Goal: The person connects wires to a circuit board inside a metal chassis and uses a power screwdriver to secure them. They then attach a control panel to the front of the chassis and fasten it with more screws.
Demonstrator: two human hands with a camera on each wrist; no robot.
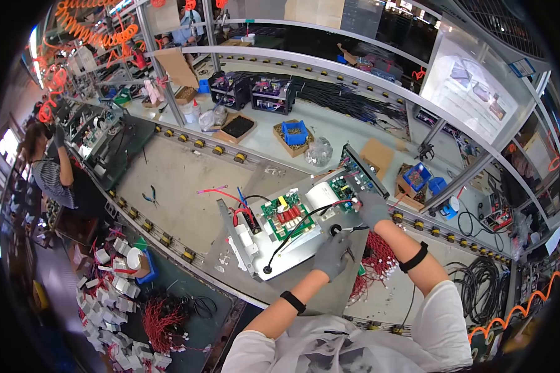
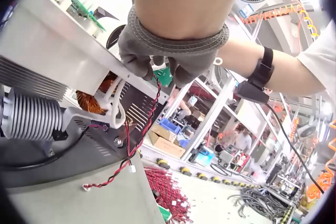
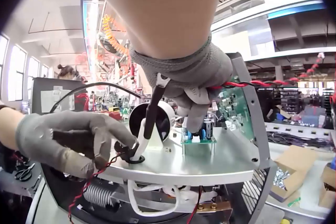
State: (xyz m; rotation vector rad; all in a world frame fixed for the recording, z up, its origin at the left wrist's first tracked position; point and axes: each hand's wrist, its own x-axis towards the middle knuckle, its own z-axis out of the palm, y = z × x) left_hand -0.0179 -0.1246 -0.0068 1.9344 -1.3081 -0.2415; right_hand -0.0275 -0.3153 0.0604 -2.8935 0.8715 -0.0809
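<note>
In the head view, my gloved left hand (image 1: 333, 255) is at the front edge of a metal chassis plate (image 1: 298, 250). Its fingertips pinch a twisted red-and-black wire (image 2: 153, 107) beside a black grommet (image 3: 135, 159); the wire's white-plugged end hangs below. My gloved right hand (image 3: 191, 79) is over the plate's right side, fingers curled round another stretch of red-and-black wire (image 3: 262, 82), which trails off to the right. A black cable with a ring lug (image 3: 150, 113) rises from the grommet in front of that hand. Below lies a green circuit board (image 3: 197, 141) on standoffs.
A larger green board (image 1: 286, 217) and loose cables occupy the plate's left side. Red wire bundles (image 1: 379, 255) lie at right. Blue bins (image 1: 294, 132) and cartons stand along the back bench. Pliers (image 1: 150, 196) rest at left; another person (image 1: 53, 168) works farther left.
</note>
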